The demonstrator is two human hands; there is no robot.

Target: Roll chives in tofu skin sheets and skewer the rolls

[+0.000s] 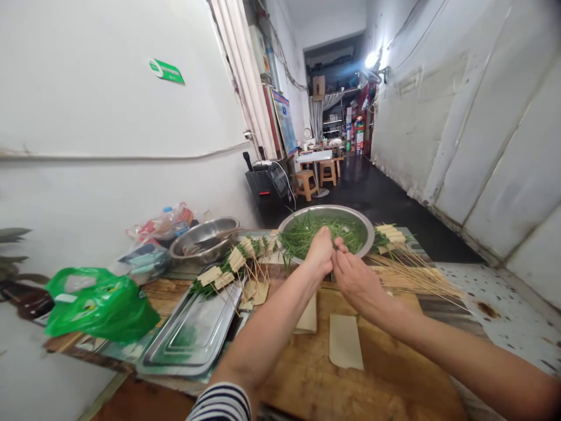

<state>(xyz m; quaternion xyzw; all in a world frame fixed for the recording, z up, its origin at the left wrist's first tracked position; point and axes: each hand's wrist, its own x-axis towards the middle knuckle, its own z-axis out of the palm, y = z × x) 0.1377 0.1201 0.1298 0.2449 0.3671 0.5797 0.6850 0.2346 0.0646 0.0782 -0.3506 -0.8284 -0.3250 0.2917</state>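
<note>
A steel bowl point(370, 225) of thin, chive-like green stalks point(302, 231) stands at the far side of the cutting board. My left hand point(321, 250) and my right hand point(349, 273) meet over its near rim, fingertips close together. Both sets of fingers are curled closed among or just above the stalks; whatever they pinch is hidden. Below my right hand, a pale, flat tofu-skin-like sheet point(346, 342) lies on the wooden board point(394, 368). Another sheet point(308, 316) is partly covered by my left forearm.
Skewered pale rolls with greens point(236, 259) rest by a metal tray point(184, 345) on the left. More skewers point(421, 275) lie right of the bowl. A second steel bowl point(204, 251) and a green plastic bag point(100, 304) sit farther left.
</note>
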